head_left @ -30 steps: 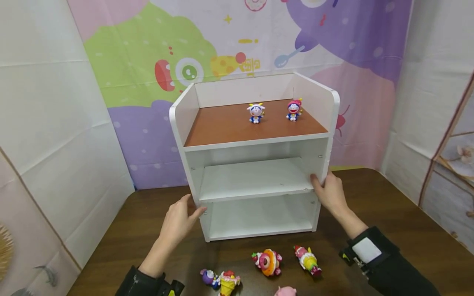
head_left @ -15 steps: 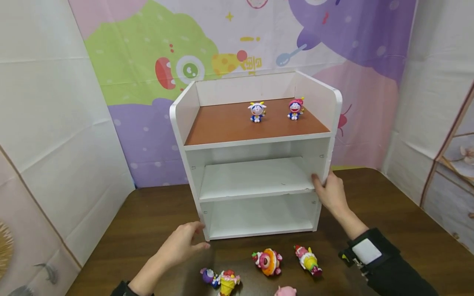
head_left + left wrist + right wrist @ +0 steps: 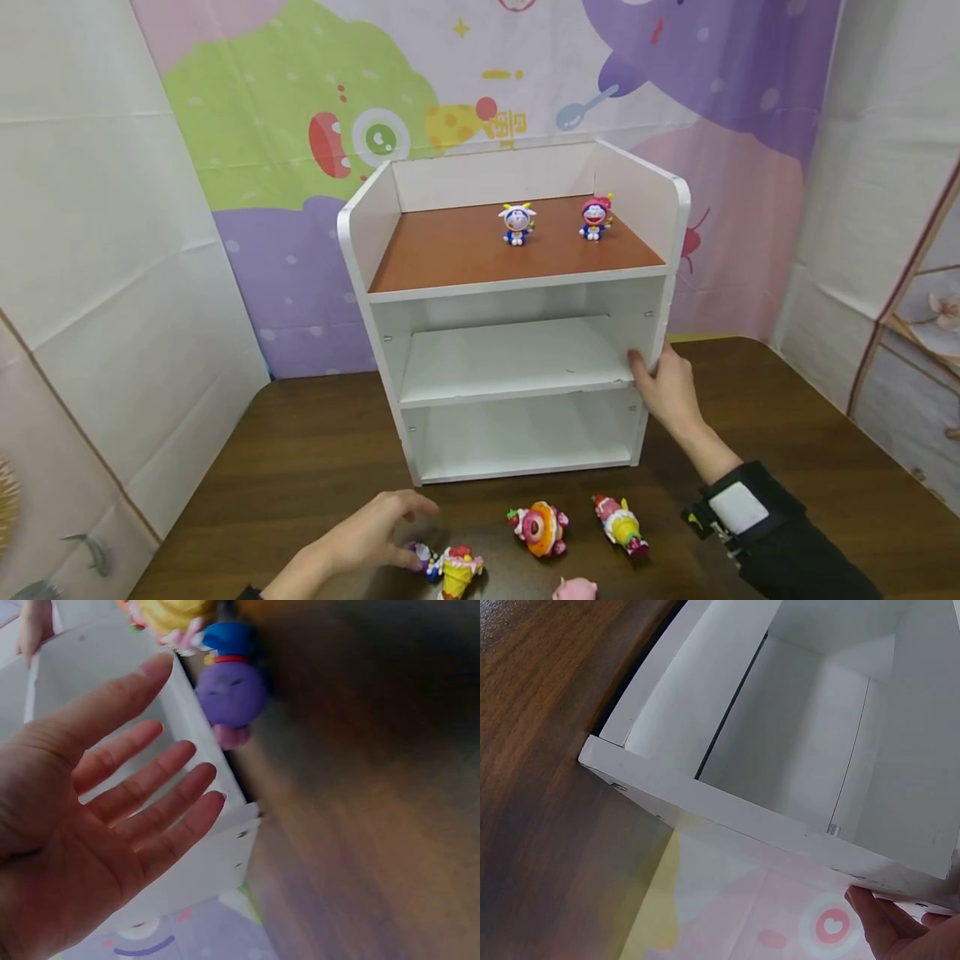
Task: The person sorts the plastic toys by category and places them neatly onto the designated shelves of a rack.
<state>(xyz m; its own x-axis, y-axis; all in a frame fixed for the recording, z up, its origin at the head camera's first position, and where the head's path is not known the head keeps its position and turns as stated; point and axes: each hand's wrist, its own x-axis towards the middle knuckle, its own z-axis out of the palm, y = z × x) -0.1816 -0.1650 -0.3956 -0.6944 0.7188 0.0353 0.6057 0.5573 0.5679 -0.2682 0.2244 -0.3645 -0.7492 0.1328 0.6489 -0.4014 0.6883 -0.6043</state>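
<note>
A printed cloth (image 3: 262, 142) is hanging behind a dark wooden bench (image 3: 247, 467), and on that bench a white shelf unit (image 3: 495, 285) is standing upright. Its boards are looking stiff and are probably making it the heaviest thing here; the side panels are offering the surest hold, one on each side.

The right hand (image 3: 670, 390) is gripping the right side panel, its thumb lying at the front edge beside the middle shelf. The left hand (image 3: 375, 533) is hovering low in front of the unit, its fingers parted and holding nothing.

Near the front, a doughnut figure (image 3: 546, 530), a fruit-topped figure (image 3: 624, 527) and an ice-cream figure (image 3: 459, 570) are lying on the bench, while a pink figure (image 3: 575, 590) is showing only partly. On the brown top board, a horned figure (image 3: 517, 225) and a pink-hatted figure (image 3: 595, 218) are standing apart.

The small purple figure (image 3: 232, 694) is lying beside the ice-cream figure, close to the left thumb; contact is staying unclear. It is seeming light, hard and somewhat slippery, so its round head or middle is probably giving the best pinch.
</note>
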